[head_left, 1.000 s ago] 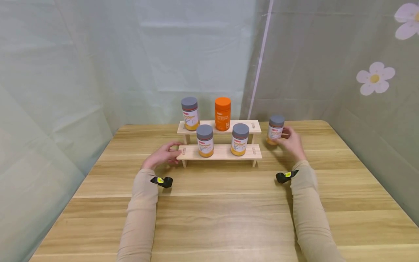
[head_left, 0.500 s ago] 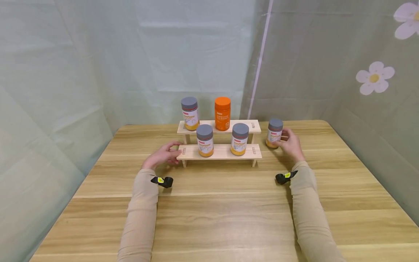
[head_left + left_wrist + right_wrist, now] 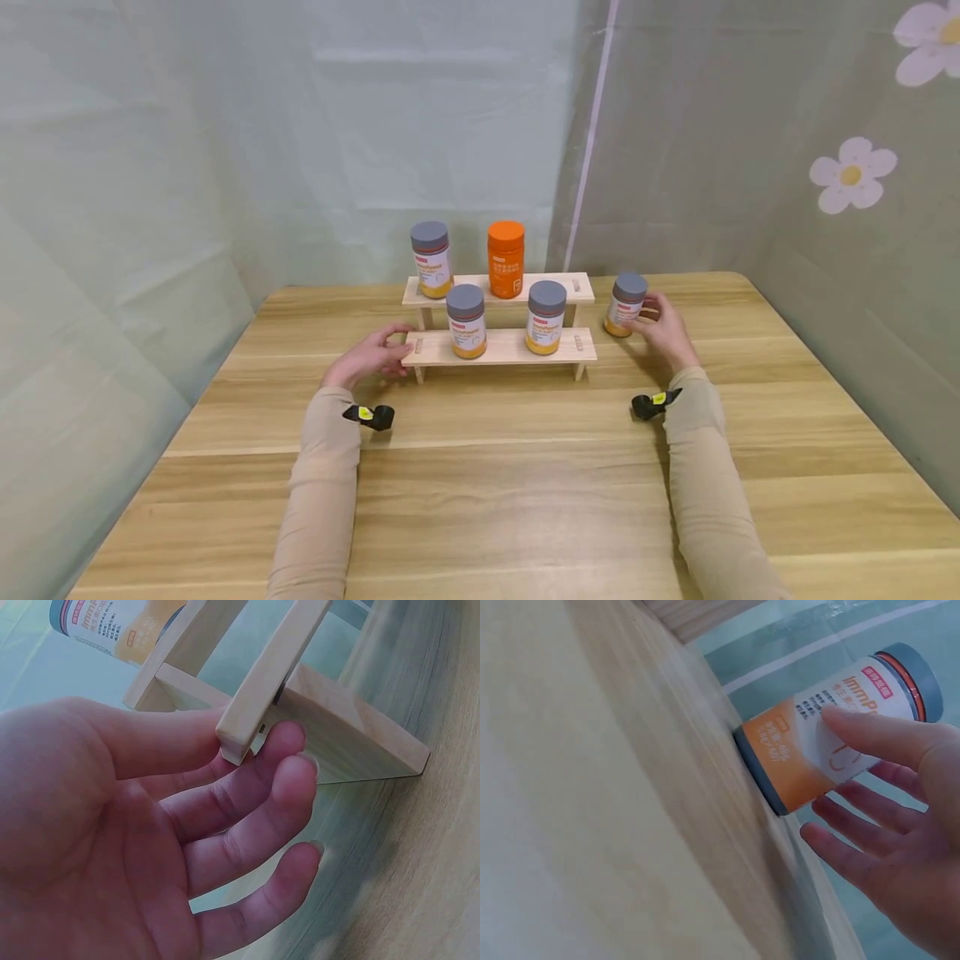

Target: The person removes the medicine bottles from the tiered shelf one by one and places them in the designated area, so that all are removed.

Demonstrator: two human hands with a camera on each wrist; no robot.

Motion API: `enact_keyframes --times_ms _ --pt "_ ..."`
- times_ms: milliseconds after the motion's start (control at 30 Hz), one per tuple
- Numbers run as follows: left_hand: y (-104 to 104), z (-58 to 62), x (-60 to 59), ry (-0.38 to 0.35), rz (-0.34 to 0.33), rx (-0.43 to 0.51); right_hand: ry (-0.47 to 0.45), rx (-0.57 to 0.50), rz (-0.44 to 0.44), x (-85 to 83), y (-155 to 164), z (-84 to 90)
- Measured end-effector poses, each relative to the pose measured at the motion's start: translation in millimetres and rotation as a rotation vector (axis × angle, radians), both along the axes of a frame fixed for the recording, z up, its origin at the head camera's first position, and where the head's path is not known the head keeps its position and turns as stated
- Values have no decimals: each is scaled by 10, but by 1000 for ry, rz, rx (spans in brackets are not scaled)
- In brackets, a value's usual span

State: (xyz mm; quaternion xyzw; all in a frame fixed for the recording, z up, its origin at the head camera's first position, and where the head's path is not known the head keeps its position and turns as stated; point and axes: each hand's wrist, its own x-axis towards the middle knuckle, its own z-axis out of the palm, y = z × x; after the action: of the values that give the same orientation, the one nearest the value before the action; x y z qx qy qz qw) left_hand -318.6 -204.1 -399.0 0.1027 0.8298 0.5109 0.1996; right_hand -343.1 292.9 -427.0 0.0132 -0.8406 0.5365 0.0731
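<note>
In the head view my left hand (image 3: 372,353) holds the left end of a two-tier wooden display rack (image 3: 502,352). The left wrist view shows the thumb against the end of the front board (image 3: 259,690), with the fingers curled under it. My right hand (image 3: 663,331) grips a grey-lidded supplement bottle (image 3: 626,307) to the right of the rack. In the right wrist view the thumb lies across the label of this bottle (image 3: 795,750), the other fingers are behind, and its base is right at the tabletop.
Two grey-lidded bottles (image 3: 467,322) (image 3: 545,318) stand on the front tier. Another grey-lidded bottle (image 3: 432,260) and an orange bottle (image 3: 506,260) stand on the back tier. Behind the wooden table (image 3: 480,500) hangs a pale curtain (image 3: 450,125) with flowers at right.
The right hand has brought its bottle slightly left and lower, nearer the rack. The left hand keeps its hold on the rack's end. The head view has shifted a little.
</note>
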Motion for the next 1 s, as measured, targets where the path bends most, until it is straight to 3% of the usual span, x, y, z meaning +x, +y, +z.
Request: enact_keyframes --times_ms 567,1000 --pt "-11 -18 -12 1 -4 22 2 -77 42 93 12 243" --pt "-21 -24 -21 -11 -6 15 112 -266 -73 99 20 445"
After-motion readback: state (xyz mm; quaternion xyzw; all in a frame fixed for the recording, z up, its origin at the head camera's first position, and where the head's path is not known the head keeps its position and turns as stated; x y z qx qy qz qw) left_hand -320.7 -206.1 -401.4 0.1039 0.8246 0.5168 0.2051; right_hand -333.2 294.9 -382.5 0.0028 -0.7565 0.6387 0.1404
